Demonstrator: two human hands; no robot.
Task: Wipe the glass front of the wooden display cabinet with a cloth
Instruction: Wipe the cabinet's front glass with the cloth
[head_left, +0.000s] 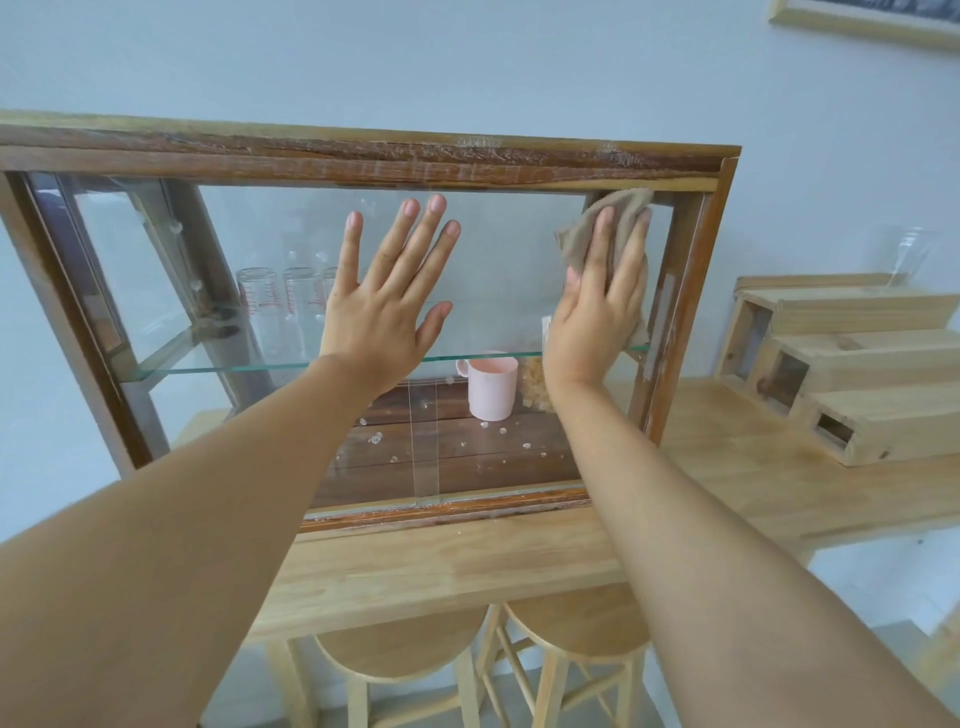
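- I've got my right hand (602, 306) flat on the cloth (597, 228), fingers straight, pressing it to the glass front (498, 249) in the upper right corner, just beside the right post of the wooden display cabinet (363, 150).
- My left hand (387, 301) is spread wide, fingers splayed, palm flat against the glass near the middle, holding nothing.
- The cabinet stands on a pale wooden table (467, 561), against the wall.
- Through the glass I see clear measuring glasses (280, 301) on the glass shelf (234, 364), and a pink mug (491, 387) below on the dark floor of the cabinet.
- A stepped wooden riser (852, 374) sits to the right, and two stools (395, 660) are tucked under the table.
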